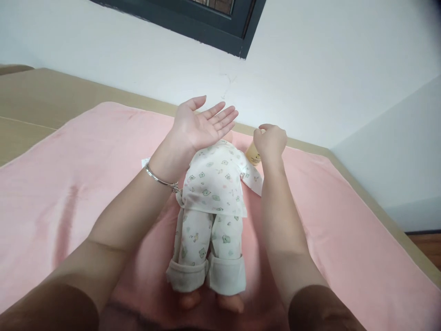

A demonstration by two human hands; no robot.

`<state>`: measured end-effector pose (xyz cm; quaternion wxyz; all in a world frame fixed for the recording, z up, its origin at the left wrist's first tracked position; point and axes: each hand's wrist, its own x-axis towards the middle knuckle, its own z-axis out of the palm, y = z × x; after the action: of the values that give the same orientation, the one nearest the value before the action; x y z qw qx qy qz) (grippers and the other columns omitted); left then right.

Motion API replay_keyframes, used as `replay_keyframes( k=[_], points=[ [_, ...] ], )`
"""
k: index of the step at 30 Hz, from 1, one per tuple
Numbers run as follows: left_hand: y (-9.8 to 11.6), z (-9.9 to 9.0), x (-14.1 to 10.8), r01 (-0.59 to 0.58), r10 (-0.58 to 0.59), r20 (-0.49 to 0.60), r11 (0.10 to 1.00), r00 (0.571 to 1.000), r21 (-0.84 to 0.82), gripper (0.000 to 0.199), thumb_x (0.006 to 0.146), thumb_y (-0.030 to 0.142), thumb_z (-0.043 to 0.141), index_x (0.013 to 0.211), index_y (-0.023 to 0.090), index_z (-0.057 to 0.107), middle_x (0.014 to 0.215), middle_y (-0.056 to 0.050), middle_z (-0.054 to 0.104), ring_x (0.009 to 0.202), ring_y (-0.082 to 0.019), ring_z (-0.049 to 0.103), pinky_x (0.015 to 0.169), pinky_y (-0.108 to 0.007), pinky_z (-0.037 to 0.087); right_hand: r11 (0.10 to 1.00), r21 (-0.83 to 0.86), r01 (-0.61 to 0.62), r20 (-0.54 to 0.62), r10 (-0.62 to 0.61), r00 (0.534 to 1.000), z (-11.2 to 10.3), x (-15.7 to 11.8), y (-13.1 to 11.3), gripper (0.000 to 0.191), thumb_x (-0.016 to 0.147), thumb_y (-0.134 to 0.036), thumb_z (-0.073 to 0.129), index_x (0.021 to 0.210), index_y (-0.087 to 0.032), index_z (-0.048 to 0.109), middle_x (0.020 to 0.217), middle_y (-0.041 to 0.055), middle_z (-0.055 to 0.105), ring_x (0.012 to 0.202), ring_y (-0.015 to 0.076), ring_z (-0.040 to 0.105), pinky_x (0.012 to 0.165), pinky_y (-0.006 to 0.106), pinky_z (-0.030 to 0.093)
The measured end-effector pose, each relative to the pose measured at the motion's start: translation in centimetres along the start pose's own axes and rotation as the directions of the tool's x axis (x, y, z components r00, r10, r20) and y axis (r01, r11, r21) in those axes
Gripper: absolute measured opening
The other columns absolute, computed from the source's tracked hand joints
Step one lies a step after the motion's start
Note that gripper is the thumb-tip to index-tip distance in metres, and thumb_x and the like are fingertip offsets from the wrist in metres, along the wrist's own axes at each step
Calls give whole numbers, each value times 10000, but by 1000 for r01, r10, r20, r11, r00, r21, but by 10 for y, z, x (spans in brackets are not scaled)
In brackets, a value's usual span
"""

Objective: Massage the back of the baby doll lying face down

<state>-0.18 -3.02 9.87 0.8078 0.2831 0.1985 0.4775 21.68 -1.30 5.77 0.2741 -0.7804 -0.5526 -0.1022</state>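
Observation:
My left hand [205,122] is held palm up above the doll's head end, its fingers stretched out and nothing in it. It hides most of the doll's head. A silver bangle circles that wrist. My right hand [271,141] is closed round the upper part of a pale yellow bottle [254,155] with small dark print, which leans beside the doll's sleeve; the bottle's top is hidden by my fingers. Between my arms the doll [217,184] lies with its feet toward me, in a white printed top and matching trousers with rolled cuffs.
A pink blanket [89,151] with some creases lies under the doll, over a tan surface [37,99] whose edges show at the left, back and right. Behind it rises a white wall [310,69] with a dark window frame [206,27].

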Motion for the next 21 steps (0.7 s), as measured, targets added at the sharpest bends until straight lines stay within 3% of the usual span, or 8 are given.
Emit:
replay_keyframes(
  k=[7,11,14,17,19,21],
  points=[
    [12,4,-22,-44,43,22,999,999,16,528,1020,378,281,1492,191,424,1428,-77,639,1453,-286,530,1190,-470,488,999,41,-31,-20,32,999,-5,-3,6,387,914,-222,480,1136,-168,792,1089,162,778,1054,324,703,958,425,520],
    [13,10,-31,-58,57,31,998,998,33,519,1015,372,284,1478,196,440,1444,-70,627,1464,-291,514,1186,-471,489,998,70,6,-17,-5,1000,-1,-7,9,438,919,-229,471,1248,-143,747,1269,162,736,1219,327,666,1085,453,487],
    [13,14,-37,-65,63,24,994,998,86,502,1005,359,282,1445,214,476,1454,-64,618,1492,-309,475,1190,-498,479,995,83,54,13,-55,998,2,-7,13,533,916,-217,453,1396,-86,642,1482,169,605,1462,315,490,1206,474,396],
    [16,16,-41,-100,99,17,987,995,122,506,997,344,280,1438,203,484,1438,-72,625,1500,-326,461,1184,-527,474,992,94,80,55,-85,995,2,-6,17,618,906,-200,438,1501,-50,513,1603,192,463,1552,309,359,1230,500,371],
    [18,16,-43,-128,126,19,984,992,123,520,1000,344,268,1452,183,468,1415,-79,637,1492,-315,473,1180,-510,478,994,83,70,41,-74,996,0,-6,20,577,903,-181,414,1451,-58,548,1621,210,429,1551,327,351,1207,527,395],
    [21,16,-45,-153,152,20,982,988,114,528,1003,346,261,1464,171,452,1397,-80,646,1480,-293,493,1177,-470,483,998,44,51,24,-52,998,-3,-8,20,503,900,-157,383,1336,-75,622,1553,237,496,1482,363,436,1153,561,438]
  ],
)
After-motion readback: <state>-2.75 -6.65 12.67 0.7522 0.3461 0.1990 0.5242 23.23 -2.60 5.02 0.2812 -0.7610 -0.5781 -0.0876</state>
